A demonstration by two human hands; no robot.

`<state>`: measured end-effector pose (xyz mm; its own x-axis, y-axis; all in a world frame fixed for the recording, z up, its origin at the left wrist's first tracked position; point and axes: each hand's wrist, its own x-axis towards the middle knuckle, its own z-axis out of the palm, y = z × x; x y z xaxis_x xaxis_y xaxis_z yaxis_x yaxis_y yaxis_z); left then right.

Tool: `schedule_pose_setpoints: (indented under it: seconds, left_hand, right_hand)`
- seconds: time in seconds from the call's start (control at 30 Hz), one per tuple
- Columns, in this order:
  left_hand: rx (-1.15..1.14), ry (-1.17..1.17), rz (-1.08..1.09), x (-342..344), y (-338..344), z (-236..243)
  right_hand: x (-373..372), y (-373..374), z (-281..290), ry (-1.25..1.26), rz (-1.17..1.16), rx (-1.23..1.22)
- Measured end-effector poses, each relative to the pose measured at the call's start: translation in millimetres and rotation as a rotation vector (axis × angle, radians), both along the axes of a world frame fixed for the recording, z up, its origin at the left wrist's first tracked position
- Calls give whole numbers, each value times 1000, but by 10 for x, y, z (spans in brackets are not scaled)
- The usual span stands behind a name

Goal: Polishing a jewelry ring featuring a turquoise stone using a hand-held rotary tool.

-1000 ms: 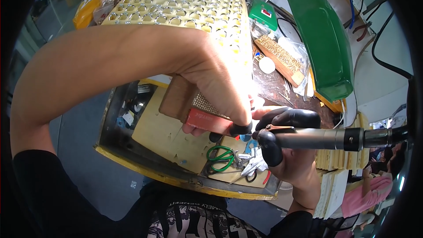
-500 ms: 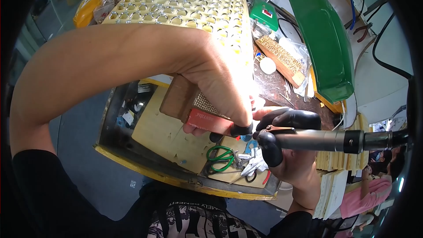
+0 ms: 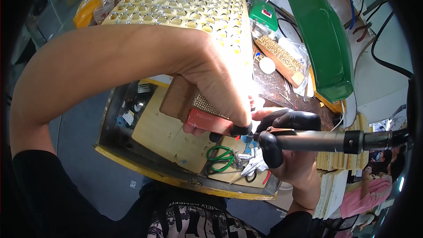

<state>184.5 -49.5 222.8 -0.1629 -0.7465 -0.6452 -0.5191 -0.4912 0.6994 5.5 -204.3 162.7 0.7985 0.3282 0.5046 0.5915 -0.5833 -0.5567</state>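
Note:
My left hand (image 3: 220, 88) arches over from the left. Its fingers are closed round a red-sided block (image 3: 207, 121) with a beaded metallic top; a fingertip shows beneath it. Black covers wrap some fingertips. Against the block sits a brown wooden block (image 3: 178, 99). My right hand (image 3: 288, 150), with black-covered fingers, grips a grey metal rotary handpiece (image 3: 317, 141) that lies almost level. The tip of the handpiece points left at my left fingertips, where the two hands nearly meet. Glare and fingers hide whatever small piece may be there.
A pale tray with rows of rings (image 3: 167, 4) stands at the back. A green lamp (image 3: 324, 39) leans at the right, beside a gold-beaded wooden block (image 3: 280, 59). Below my hands, an open drawer (image 3: 176, 136) holds green-handled scissors (image 3: 221, 158). A person in pink (image 3: 365, 198) is far right.
Very little differs. The handpiece and my right hand have shifted slightly, so a bit more of the thin tip shows. My left hand and the red-sided block stay almost in place.

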Motion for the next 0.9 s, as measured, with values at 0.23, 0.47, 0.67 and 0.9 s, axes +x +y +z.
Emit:
schedule_pose_setpoints:
  seconds: [0.23,0.47,0.67,0.9]
  left_hand:
    - [11,15,11,10,-11,-18]
    - [-28,37,-5,42,-29,-119]
    - [-29,44,-20,50,-28,-118]
    - [23,77,-27,50,-38,-60]
  right_hand:
    - [2,-10,12,0,5,-21]
    - [-58,33,10,109,-65,51]
    - [-17,32,-6,50,1,42]
    - [-7,19,8,51,9,25]
